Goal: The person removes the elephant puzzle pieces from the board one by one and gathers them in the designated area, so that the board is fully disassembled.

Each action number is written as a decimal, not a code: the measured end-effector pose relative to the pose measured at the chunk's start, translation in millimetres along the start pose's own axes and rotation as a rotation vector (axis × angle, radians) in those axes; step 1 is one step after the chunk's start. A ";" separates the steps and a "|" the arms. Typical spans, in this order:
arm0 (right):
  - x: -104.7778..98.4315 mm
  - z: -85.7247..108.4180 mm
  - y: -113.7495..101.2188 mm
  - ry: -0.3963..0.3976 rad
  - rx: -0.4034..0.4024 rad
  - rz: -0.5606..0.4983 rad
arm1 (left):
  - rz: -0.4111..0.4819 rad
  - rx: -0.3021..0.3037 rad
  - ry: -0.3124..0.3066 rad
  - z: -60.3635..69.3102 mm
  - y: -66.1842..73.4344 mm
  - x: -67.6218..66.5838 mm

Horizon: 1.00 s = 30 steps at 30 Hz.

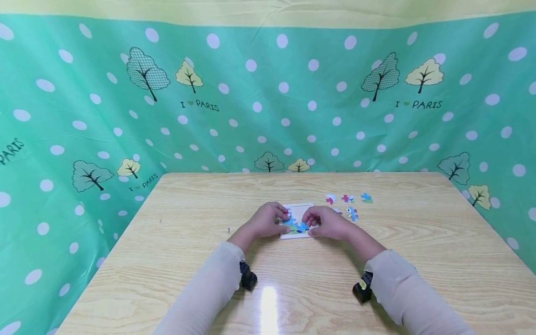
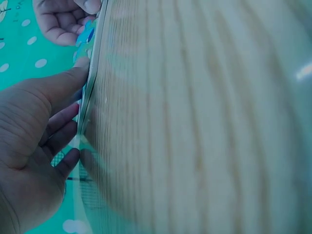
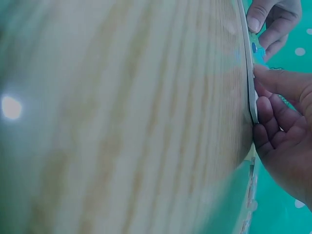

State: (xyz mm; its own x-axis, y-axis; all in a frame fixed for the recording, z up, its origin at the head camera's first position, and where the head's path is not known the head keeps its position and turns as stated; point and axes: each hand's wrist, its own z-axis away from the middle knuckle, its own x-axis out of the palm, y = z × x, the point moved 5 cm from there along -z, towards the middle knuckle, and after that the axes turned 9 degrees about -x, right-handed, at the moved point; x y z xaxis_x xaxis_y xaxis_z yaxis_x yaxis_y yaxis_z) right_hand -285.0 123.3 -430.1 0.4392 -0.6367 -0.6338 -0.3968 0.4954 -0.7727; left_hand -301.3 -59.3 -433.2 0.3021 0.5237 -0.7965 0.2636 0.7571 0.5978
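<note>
A small jigsaw puzzle tray (image 1: 293, 236) with a pale rim lies on the table between the two hands. Blue and green puzzle pieces (image 1: 299, 227) sit in its lower and left parts. My left hand (image 1: 268, 220) holds the tray's left side, thumb near the front corner and fingers farther back. At the right side is my right hand (image 1: 328, 222), its fingers curled over the tray and its thumb by the front right corner. Whether a piece is pinched there is hidden. The right wrist view shows the right thumb (image 3: 280, 80) against the tray's edge.
Several loose puzzle pieces lie beyond the right hand, among them a blue and green one (image 1: 366, 197), a red and white one (image 1: 330, 198) and a blue one (image 1: 352, 213). A tiny dark speck (image 1: 228, 230) marks the wooden table (image 1: 188, 260). A green dotted cloth (image 1: 234, 93) hangs behind.
</note>
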 end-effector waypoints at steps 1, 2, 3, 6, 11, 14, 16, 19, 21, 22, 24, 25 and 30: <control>0.0 -0.4 -0.3 0.003 -0.005 -0.012 | 0.000 0.000 0.001 -0.2 -0.3 -0.1; 0.0 -0.6 -0.6 0.007 -0.007 -0.023 | 0.000 0.000 0.002 -0.4 -0.7 -0.1; -0.2 -0.8 -0.6 0.011 -0.007 -0.030 | 0.000 0.000 0.002 -0.5 -1.0 -0.1; -0.7 -0.7 0.1 0.021 0.006 -0.038 | -0.006 0.005 0.002 -1.0 -1.3 0.0; -3.1 0.6 0.4 0.043 0.017 -0.047 | -0.016 0.022 0.007 -0.6 0.4 -0.2; -5.1 2.2 0.2 0.055 0.013 -0.048 | -0.021 0.021 0.005 -0.2 0.7 -0.2; -6.5 3.8 0.8 0.062 0.016 -0.049 | -0.020 0.016 0.003 0.1 0.7 -0.3; -9.3 6.8 1.5 0.080 0.032 -0.055 | -0.016 0.008 0.000 0.2 0.5 -0.6; -11.3 8.8 1.8 0.091 0.032 -0.062 | -0.012 0.003 -0.002 0.2 0.4 -0.6; -12.4 9.8 1.8 0.097 0.032 -0.069 | -0.011 0.001 -0.003 0.3 0.5 -0.6; -14.5 12.1 2.2 0.111 0.037 -0.087 | -0.009 0.001 -0.004 0.3 0.4 -0.4; -15.4 13.0 2.4 0.118 0.038 -0.100 | -0.009 0.000 -0.005 0.3 0.2 -0.2; -19.6 17.7 2.6 0.156 0.034 -0.185 | -0.016 -0.001 -0.002 0.4 -0.5 0.1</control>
State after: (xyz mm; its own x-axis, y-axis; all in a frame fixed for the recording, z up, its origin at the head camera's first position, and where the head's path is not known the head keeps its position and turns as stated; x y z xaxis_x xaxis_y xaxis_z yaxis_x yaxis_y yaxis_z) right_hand -280.4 147.5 -420.3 0.3710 -0.8004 -0.4708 -0.2926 0.3804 -0.8773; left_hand -301.0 -59.8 -433.6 0.3001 0.5109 -0.8056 0.2674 0.7656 0.5851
